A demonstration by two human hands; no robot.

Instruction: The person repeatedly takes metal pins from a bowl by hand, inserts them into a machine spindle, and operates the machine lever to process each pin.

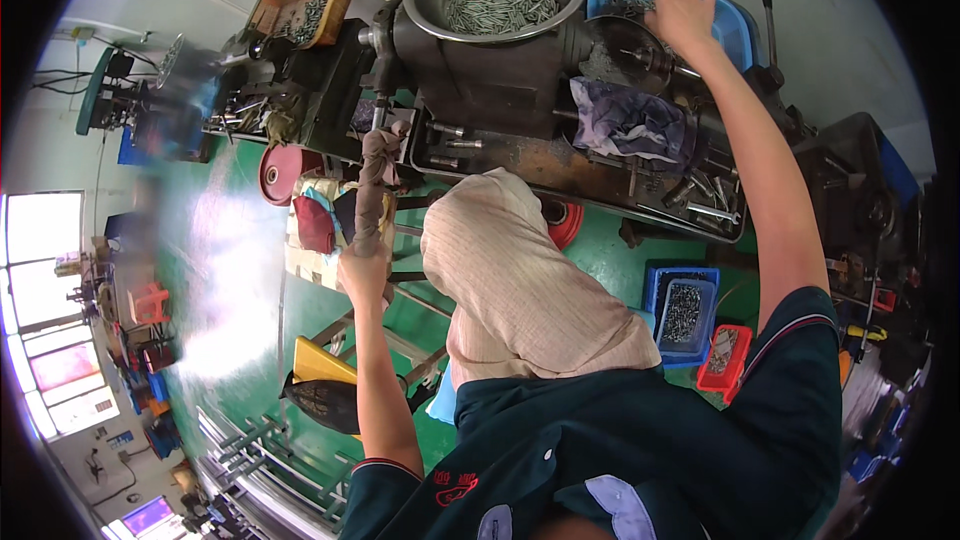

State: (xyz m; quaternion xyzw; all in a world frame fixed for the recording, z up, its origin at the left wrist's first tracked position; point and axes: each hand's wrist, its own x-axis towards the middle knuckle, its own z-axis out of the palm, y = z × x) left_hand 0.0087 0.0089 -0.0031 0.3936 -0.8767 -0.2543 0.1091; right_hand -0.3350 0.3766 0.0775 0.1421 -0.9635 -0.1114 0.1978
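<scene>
My left hand (363, 268) is wrapped around the lower end of a long lever (372, 180) bound in brown cloth, which hangs from a dark bench machine (490, 80). My right arm stretches up to a blue plastic basket (738, 25) at the far right. Over this basket, my right hand (682, 18) has bent fingers that look apart, with nothing visible in them. Small metal parts (628, 6) lie in the basket beside my fingertips. A steel bowl (415, 0) of small metal pins (502, 4) stands on top of the machine, left of the basket.
A patterned cloth (630, 120) lies over the machine, above an oily tray (540, 165) with a wrench (712, 212). An orange-brown bin (335, 15) of parts stands at the far left. Blue (690, 345) and red (738, 365) bins sit low at right. Beige fabric (520, 280) covers my lap.
</scene>
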